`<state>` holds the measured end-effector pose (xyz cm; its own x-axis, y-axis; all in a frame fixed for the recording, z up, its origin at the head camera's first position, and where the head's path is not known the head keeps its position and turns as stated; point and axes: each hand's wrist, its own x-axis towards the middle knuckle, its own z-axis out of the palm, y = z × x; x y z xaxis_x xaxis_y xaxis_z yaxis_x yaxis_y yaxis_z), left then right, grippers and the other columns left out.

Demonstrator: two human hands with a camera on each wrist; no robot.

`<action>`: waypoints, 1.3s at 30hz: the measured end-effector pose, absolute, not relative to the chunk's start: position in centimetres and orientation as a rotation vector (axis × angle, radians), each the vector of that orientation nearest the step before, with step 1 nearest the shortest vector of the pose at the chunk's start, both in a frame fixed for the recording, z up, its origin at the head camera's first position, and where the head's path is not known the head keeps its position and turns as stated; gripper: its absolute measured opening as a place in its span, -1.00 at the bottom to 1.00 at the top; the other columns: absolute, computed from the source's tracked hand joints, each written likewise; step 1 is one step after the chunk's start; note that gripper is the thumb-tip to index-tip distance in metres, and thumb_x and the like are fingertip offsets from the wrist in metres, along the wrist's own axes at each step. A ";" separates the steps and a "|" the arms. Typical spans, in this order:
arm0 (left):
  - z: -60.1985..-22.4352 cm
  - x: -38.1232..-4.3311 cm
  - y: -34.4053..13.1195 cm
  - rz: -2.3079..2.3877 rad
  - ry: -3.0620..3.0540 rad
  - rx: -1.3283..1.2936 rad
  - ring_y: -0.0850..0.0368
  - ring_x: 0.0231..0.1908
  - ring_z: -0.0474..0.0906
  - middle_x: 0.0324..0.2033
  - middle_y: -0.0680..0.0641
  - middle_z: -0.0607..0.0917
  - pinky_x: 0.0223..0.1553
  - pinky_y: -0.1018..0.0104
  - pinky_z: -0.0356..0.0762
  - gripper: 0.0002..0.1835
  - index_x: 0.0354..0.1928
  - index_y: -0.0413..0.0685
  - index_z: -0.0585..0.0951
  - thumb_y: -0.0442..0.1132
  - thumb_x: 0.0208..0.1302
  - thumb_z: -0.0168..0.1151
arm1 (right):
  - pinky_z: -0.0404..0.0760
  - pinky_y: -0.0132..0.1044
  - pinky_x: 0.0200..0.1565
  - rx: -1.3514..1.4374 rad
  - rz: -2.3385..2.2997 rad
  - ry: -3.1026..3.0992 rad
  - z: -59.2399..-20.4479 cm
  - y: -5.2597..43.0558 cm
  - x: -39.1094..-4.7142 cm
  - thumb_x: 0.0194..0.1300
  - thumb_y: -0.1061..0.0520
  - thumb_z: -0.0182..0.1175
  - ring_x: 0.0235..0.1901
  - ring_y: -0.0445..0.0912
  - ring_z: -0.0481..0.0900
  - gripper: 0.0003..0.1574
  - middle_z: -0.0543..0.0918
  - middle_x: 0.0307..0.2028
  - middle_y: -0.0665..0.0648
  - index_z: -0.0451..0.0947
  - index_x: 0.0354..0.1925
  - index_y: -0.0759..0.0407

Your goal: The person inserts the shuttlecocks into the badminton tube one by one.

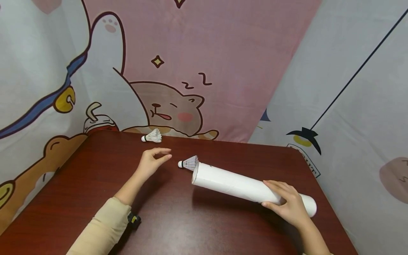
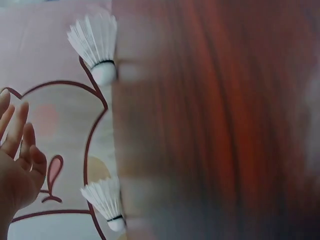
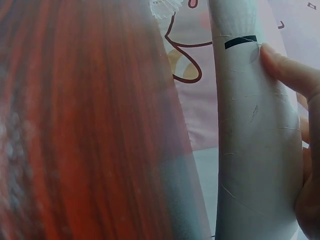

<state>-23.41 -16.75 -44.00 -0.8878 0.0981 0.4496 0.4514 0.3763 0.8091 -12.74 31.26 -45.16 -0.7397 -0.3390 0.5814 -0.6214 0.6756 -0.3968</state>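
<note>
My right hand grips a long white shuttlecock tube near its far-right end. The tube slants over the tabletop with its open mouth toward the left; in the right wrist view the thumb lies along the tube near a black mark. Beside that mouth is a white shuttlecock, cork to the left, feathers against or just behind the rim; I cannot tell if they touch. Another shuttlecock lies near the table's back edge. Between the two, my left hand hovers, thumb and fingers apart, holding nothing.
The dark red-brown table reaches back to a cartoon-printed cloth hanging behind and along both sides. A small black device sits at the left wrist, by the beige sleeve.
</note>
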 end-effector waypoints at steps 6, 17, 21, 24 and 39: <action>-44.7 -25.0 -17.9 -1.415 -2.259 -0.380 0.03 -0.34 0.57 -0.34 -0.12 0.72 -0.26 0.08 0.51 -0.74 -0.13 -0.23 0.69 -0.35 0.10 0.42 | 0.21 -0.33 0.06 0.752 0.805 -2.416 -45.2 31.2 -12.8 -0.32 0.10 0.61 0.02 -0.13 0.48 -0.08 0.61 0.03 0.05 0.57 0.13 0.13; -44.8 -28.3 -20.5 -1.290 -2.234 -0.170 -0.15 -0.29 0.52 -0.24 -0.26 0.69 -0.34 0.32 0.34 -0.65 -0.06 -0.32 0.66 -0.36 0.09 0.43 | 0.21 -0.35 0.07 0.752 0.807 -2.422 -45.2 31.1 -12.8 -0.32 0.09 0.62 0.02 -0.13 0.47 -0.08 0.61 0.03 0.05 0.58 0.13 0.13; -44.8 -29.5 -21.1 -1.256 -2.261 -0.109 -0.22 -0.22 0.49 -0.18 -0.30 0.66 -0.28 0.16 0.38 -0.60 -0.01 -0.34 0.63 -0.31 0.12 0.42 | 0.20 -0.36 0.08 0.753 0.807 -2.422 -45.2 31.1 -12.8 -0.32 0.10 0.62 0.02 -0.12 0.47 -0.09 0.61 0.03 0.05 0.58 0.12 0.16; -44.8 -30.3 -21.4 -1.245 -2.279 -0.053 -0.26 -0.13 0.48 -0.12 -0.32 0.63 -0.17 0.04 0.40 -0.58 0.01 -0.35 0.62 -0.27 0.14 0.41 | 0.20 -0.36 0.08 0.747 0.814 -2.428 -45.2 31.1 -12.8 -0.31 0.09 0.62 0.04 -0.14 0.46 -0.08 0.60 0.04 0.05 0.58 0.13 0.14; -45.3 -32.7 -20.5 -1.227 -2.376 0.262 -0.18 0.08 0.35 0.07 -0.20 0.58 0.17 -0.10 0.13 -0.54 0.10 -0.20 0.60 -0.12 0.21 0.36 | 0.21 -0.34 0.06 0.746 0.790 -2.423 -45.2 31.3 -12.9 -0.32 0.08 0.62 0.04 -0.13 0.46 -0.08 0.61 0.03 0.05 0.58 0.13 0.10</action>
<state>-32.66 -20.50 -45.34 -0.8802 -0.3645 0.3040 0.0367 0.5862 0.8094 -12.90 31.26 -45.20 -0.7355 -0.3436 0.5840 -0.6218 0.6846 -0.3804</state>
